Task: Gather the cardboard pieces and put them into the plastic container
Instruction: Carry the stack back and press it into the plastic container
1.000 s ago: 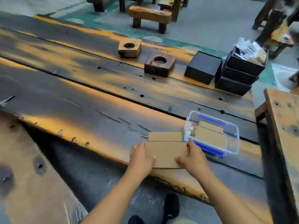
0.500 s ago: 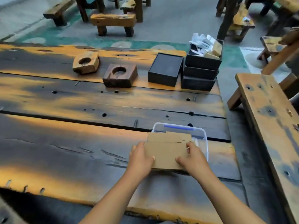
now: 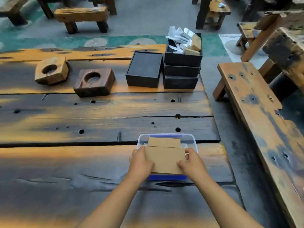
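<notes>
I hold a stack of brown cardboard pieces flat between both hands, directly over the clear plastic container with blue clips. My left hand grips the stack's left edge and my right hand grips its right edge. A narrower cardboard piece sticks out at the far side of the stack. The stack hides most of the container's inside; only its far rim and the near blue clip show.
On the dark wooden table stand two wooden blocks with round hollows, a black box and stacked black boxes topped with papers. A wooden bench runs along the right. The table's right edge lies just beyond the container.
Both hands carried the cardboard stack to the right, from the table beside the container to directly above it. The view swung right with them.
</notes>
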The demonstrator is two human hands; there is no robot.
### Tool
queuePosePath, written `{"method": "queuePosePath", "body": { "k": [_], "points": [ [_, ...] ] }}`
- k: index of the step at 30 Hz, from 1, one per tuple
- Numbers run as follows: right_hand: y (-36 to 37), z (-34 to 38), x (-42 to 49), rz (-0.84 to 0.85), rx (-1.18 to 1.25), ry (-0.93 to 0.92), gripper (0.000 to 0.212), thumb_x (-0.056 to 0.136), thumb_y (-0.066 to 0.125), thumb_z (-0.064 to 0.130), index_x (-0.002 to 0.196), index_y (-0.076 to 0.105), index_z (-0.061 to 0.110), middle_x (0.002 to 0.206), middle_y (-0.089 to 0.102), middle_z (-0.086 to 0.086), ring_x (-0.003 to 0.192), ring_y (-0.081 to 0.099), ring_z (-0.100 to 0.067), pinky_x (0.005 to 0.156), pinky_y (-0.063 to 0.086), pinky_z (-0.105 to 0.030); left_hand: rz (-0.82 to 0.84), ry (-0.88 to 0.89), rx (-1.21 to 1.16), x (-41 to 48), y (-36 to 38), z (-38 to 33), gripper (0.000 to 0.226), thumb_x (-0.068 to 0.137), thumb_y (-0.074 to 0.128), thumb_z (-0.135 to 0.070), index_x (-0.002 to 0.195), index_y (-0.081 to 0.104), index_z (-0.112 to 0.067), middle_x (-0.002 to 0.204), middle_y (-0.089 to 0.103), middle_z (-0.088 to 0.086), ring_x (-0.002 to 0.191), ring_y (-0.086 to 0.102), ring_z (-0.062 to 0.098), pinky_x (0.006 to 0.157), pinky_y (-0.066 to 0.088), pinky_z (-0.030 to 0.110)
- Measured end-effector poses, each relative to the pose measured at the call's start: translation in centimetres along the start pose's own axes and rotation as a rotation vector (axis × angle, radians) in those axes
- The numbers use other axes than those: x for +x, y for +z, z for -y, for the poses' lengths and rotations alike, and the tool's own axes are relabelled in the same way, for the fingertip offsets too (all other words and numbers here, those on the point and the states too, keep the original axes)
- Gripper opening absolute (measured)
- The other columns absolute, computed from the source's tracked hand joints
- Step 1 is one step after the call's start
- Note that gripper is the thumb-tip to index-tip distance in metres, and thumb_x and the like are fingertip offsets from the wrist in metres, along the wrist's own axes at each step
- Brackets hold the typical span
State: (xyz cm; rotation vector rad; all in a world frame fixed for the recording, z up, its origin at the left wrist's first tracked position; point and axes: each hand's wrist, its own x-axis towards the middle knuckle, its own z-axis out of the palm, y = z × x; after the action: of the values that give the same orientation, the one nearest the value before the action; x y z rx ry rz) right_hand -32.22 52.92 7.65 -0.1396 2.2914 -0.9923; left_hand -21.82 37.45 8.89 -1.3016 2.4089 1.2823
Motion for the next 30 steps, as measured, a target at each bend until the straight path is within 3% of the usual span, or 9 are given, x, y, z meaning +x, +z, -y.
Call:
{"method": "queuePosePath", "body": {
  "k": [5, 8, 11, 18, 26, 30],
  "points": [
    [1.1, -0.3, 1.1, -0.019, -0.027, 0.024, 0.033, 0.079, 0.060, 0.001, 0.107, 0.056, 0.018, 0.095, 0.065, -0.001, 0.082, 0.063, -0.018, 0.064, 0.045, -0.024, 0.031, -0.027, -0.012, 1.5, 0.9, 0.4, 0.037, 0.082, 0.056, -0.008, 0.117, 0.057, -0.022, 0.114, 0.051, 0.006, 0.109, 0.055, 0.029, 0.098, 0.051, 0.044],
    [1.3, -0.5, 1.8, -0.042, -0.066, 0.030, 0.029, 0.079, 0.059, 0.000, 0.101, 0.055, 0.020, 0.089, 0.063, 0.002, 0.073, 0.060, -0.011, 0.055, 0.041, -0.016, 0.069, -0.027, -0.018, 2.2, 1.3, 0.5, 0.037, 0.081, 0.056, -0.008, 0.115, 0.061, -0.019, 0.116, 0.058, 0.008, 0.107, 0.058, 0.030, 0.096, 0.052, 0.044],
    [1.7, -0.8, 2.6, -0.040, -0.123, 0.049, 0.026, 0.081, 0.059, 0.002, 0.095, 0.052, 0.023, 0.097, 0.066, -0.003, 0.076, 0.058, -0.016, 0.053, 0.037, -0.013, 0.093, -0.046, 0.000, 3.1, 1.6, 0.6, 0.036, 0.081, 0.056, -0.009, 0.116, 0.061, -0.018, 0.118, 0.059, 0.009, 0.106, 0.059, 0.030, 0.096, 0.052, 0.044],
    [1.8, -1.8, 4.1, 0.008, -0.247, 0.098, 0.029, 0.080, 0.054, 0.005, 0.108, 0.057, 0.013, 0.107, 0.062, -0.009, 0.094, 0.061, -0.028, 0.079, 0.050, -0.032, 0.159, -0.085, -0.034, 4.3, 3.1, 0.9, 0.041, 0.083, 0.055, -0.004, 0.121, 0.062, -0.014, 0.121, 0.064, 0.008, 0.107, 0.062, 0.026, 0.097, 0.053, 0.039],
    [1.6, -2.5, 5.0, 0.023, -0.324, 0.043, 0.033, 0.080, 0.052, 0.003, 0.110, 0.052, 0.014, 0.109, 0.056, -0.008, 0.094, 0.057, -0.027, 0.071, 0.039, -0.027, 0.165, -0.164, 0.045, 5.2, 4.0, 0.8, 0.040, 0.083, 0.053, -0.008, 0.122, 0.060, -0.009, 0.122, 0.059, 0.012, 0.106, 0.061, 0.030, 0.094, 0.053, 0.038],
    [1.3, -2.4, 5.2, 0.039, -0.379, 0.006, 0.032, 0.083, 0.052, 0.004, 0.114, 0.050, 0.013, 0.112, 0.052, -0.008, 0.096, 0.058, -0.029, 0.078, 0.047, -0.034, 0.180, -0.205, 0.030, 5.5, 4.0, 0.8, 0.036, 0.082, 0.053, -0.008, 0.118, 0.059, -0.008, 0.118, 0.062, 0.012, 0.103, 0.062, 0.029, 0.092, 0.054, 0.039]
  ]
}}
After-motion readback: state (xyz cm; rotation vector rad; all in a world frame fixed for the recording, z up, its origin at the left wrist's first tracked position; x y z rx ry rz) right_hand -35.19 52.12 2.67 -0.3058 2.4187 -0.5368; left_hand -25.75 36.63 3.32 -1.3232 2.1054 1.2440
